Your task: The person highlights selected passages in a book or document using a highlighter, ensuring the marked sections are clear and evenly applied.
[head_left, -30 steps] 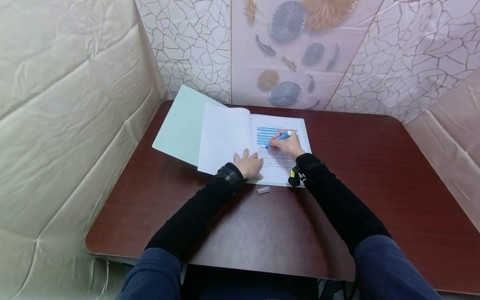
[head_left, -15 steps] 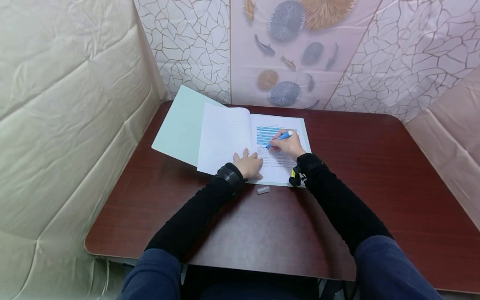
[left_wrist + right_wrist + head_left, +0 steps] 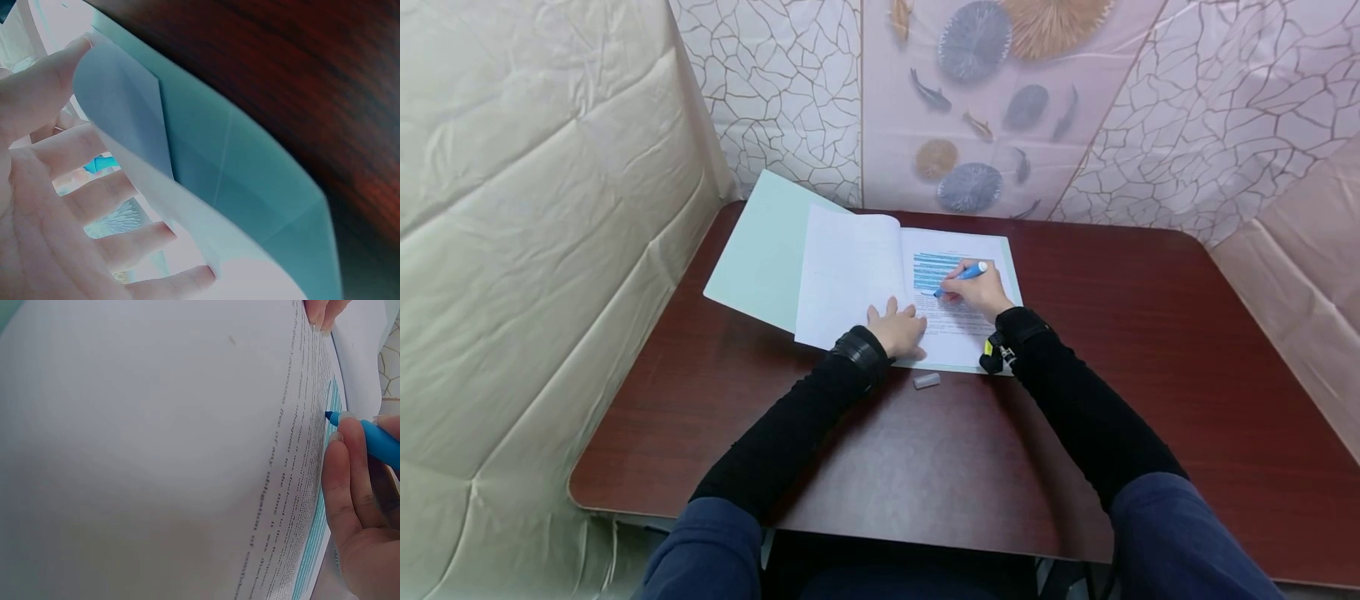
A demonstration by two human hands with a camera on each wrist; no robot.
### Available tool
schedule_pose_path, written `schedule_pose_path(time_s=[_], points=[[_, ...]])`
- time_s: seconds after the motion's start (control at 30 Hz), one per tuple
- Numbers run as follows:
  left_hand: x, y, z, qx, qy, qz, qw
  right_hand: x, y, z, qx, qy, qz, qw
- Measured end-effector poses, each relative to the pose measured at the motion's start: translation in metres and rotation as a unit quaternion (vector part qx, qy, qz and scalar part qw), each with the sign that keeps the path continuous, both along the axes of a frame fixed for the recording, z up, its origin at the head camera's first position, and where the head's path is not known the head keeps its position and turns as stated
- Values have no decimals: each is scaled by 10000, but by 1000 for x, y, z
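Note:
My right hand pinches a blue highlighter, its tip touching the printed page just under several lines marked in blue. In the right wrist view the printed text runs beside the fingers, with blue strokes beyond it. My left hand rests with spread fingers at the inner edge of the turned white sheet, partly on the printed page. The left wrist view shows its fingertips against the curved paper, above the pale green folder cover.
A clear grey pen cap lies on the dark red-brown table, just in front of the folder. The open pale green cover extends to the left. Patterned curtains stand behind the table, and a cream cloth hangs at the left.
The highlighter tip and my right hand have slid slightly to the right along a line of text. My left hand has stayed in place.

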State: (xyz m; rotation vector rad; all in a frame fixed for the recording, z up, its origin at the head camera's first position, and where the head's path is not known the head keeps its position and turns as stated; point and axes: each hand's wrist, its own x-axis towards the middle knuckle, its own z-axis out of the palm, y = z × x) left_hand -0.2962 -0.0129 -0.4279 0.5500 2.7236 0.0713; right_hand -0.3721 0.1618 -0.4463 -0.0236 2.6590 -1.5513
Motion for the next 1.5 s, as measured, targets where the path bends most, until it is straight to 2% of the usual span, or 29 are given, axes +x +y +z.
schedule_pose_path(time_s=[1.5], points=[[0, -1, 2, 64, -54, -65, 9999, 0, 7, -1, -13, 61, 21, 10000]])
